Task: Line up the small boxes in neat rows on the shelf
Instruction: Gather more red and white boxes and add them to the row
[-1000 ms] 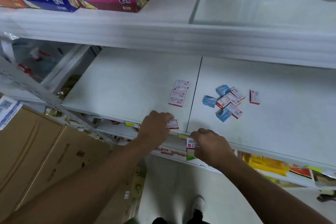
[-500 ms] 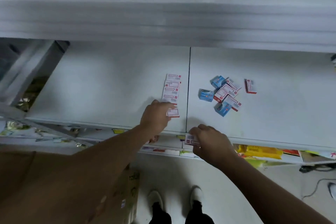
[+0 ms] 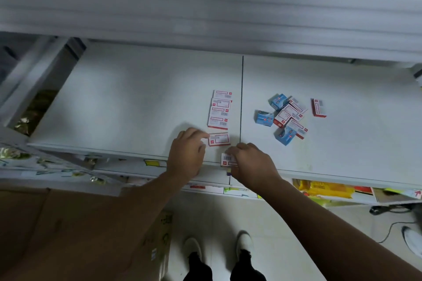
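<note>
Plainly, the left hand (image 3: pixel 186 155) had loose fingertips against a red-and-white box (image 3: pixel 219 139) just below the neat column (image 3: pixel 220 109) on the shelf (image 3: pixel 137 98), while the right hand (image 3: pixel 250 163) pinched another box (image 3: pixel 228 160) at the front edge. That edge box could likely slip off if the pinch loosened, and a careless nudge could skew the column; the loose pile (image 3: pixel 285 116) lay well apart.

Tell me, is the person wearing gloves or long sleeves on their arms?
No. Both the left hand and the right hand are bare, with no gloves, rings or watch that can be seen. Both forearms are bare too, with no sleeves showing anywhere in the picture.
</note>
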`<state>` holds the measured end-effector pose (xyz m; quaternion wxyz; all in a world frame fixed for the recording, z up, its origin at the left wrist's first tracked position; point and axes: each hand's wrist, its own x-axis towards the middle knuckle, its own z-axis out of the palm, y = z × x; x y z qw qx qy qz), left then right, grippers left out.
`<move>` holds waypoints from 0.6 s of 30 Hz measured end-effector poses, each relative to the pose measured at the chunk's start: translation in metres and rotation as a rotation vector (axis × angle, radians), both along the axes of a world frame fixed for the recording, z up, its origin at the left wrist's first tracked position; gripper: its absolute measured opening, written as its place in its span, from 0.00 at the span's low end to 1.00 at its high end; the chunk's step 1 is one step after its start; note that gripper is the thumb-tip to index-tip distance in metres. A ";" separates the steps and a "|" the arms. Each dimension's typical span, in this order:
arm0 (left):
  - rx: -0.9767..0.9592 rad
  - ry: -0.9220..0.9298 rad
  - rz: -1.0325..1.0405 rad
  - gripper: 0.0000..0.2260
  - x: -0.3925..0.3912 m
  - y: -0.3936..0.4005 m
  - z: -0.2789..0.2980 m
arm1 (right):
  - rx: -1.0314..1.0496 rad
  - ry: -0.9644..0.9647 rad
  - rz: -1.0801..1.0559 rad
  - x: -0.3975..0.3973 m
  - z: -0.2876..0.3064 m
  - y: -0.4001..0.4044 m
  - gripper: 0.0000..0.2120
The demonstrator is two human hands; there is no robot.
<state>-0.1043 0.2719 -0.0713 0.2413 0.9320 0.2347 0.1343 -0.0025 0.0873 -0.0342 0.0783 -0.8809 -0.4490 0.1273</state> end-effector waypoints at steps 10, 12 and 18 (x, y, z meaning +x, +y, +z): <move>-0.136 -0.054 0.147 0.10 -0.056 -0.015 -0.017 | 0.017 -0.073 0.059 -0.008 -0.028 0.040 0.25; -0.136 -0.063 0.145 0.10 -0.057 -0.020 -0.015 | 0.047 -0.070 0.052 -0.012 -0.037 0.039 0.23; -0.221 -0.076 0.169 0.11 -0.053 -0.033 -0.006 | 0.204 -0.069 -0.067 -0.017 -0.042 0.029 0.19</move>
